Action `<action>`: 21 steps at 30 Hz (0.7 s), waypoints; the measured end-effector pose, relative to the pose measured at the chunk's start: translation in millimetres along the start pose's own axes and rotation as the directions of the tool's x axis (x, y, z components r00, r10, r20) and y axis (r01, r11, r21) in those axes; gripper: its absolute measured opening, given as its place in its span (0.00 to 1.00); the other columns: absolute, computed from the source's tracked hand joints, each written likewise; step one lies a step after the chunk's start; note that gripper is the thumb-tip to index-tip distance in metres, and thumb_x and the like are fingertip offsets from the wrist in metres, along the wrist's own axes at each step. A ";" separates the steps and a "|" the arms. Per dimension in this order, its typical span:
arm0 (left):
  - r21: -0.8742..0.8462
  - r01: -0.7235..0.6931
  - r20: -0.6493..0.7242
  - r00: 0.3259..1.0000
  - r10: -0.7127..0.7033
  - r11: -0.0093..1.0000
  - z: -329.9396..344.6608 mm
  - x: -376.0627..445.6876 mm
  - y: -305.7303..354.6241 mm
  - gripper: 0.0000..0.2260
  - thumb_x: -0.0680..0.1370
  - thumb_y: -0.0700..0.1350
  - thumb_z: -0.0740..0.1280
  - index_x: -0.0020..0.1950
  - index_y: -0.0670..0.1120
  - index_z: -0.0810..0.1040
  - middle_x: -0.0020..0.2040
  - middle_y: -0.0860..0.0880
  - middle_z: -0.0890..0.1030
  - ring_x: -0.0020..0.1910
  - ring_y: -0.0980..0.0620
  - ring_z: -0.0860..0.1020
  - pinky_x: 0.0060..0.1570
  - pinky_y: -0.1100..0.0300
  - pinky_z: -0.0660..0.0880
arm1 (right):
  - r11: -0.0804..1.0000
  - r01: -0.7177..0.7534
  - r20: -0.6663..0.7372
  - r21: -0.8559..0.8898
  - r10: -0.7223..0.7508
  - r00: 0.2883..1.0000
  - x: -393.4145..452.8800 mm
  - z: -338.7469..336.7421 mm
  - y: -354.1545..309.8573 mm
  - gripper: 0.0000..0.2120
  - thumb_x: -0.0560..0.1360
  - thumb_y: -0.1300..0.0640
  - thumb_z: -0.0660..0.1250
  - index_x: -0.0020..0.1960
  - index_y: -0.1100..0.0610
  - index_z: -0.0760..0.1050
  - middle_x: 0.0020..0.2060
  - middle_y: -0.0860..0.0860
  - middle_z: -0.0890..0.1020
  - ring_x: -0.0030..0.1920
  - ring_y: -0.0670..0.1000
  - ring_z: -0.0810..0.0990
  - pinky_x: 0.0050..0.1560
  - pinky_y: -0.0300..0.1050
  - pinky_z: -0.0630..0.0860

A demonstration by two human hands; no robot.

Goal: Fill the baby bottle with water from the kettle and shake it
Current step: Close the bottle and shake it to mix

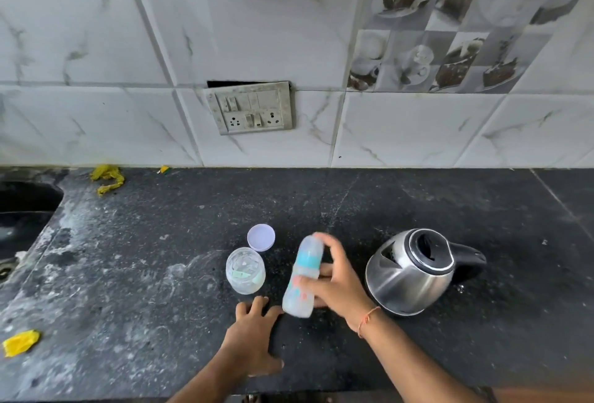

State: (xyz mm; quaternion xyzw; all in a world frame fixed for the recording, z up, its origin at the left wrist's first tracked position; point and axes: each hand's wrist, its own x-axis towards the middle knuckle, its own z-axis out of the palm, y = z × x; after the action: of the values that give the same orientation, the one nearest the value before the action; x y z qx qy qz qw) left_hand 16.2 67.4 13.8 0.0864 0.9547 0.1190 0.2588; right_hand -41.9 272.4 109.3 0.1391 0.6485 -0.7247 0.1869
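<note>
My right hand [337,280] grips a clear baby bottle [303,277] with a teal collar and cap; the bottle is blurred and tilts slightly above the black counter. To its right stands a steel kettle [408,274] with a black lid and handle, the handle pointing right. My left hand [254,338] rests flat on the counter just left of the bottle's base, fingers spread, holding nothing. A clear plastic jar [246,271] stands left of the bottle with its pale lilac lid [261,237] lying behind it.
The black speckled counter [128,274] has a sink [22,209] at the far left. Yellow scraps lie at the back left [107,177] and front left [21,341]. A switch and socket plate [250,108] is on the tiled wall.
</note>
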 end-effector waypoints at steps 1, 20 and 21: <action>-0.004 0.004 -0.007 1.000 -0.004 1.000 0.7 -0.4 0.1 0.50 0.65 0.69 0.73 0.84 0.62 0.58 0.83 0.51 0.55 0.78 0.40 0.56 0.62 0.43 0.81 | 0.998 -0.001 0.019 -0.060 0.002 1.000 -1.5 0.9 0.0 0.39 0.73 0.64 0.81 0.70 0.31 0.70 0.53 0.56 0.88 0.54 0.55 0.89 0.47 0.62 0.89; -0.044 0.069 -0.001 0.998 -0.069 0.997 -0.1 -0.5 9.6 0.41 0.73 0.77 0.63 0.83 0.64 0.61 0.82 0.52 0.59 0.79 0.39 0.58 0.70 0.41 0.76 | 0.981 0.015 -0.179 0.193 0.020 0.984 -0.6 -9.2 10.6 0.35 0.77 0.65 0.79 0.71 0.36 0.69 0.61 0.56 0.86 0.60 0.57 0.87 0.50 0.64 0.88; -0.044 0.073 0.007 0.997 -0.073 0.996 -0.6 -0.8 8.9 0.40 0.73 0.77 0.63 0.83 0.63 0.61 0.82 0.51 0.59 0.79 0.39 0.58 0.70 0.41 0.76 | 0.993 -0.005 -0.111 0.119 0.019 0.994 -1.7 -7.7 10.9 0.36 0.76 0.64 0.80 0.71 0.35 0.69 0.60 0.57 0.86 0.60 0.58 0.88 0.50 0.65 0.88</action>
State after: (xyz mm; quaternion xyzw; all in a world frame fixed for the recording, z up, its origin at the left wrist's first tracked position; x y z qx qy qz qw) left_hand 17.5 75.7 17.1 0.0462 0.9536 0.1305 0.2675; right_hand -35.8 279.2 99.5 0.1942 0.6128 -0.7519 0.1461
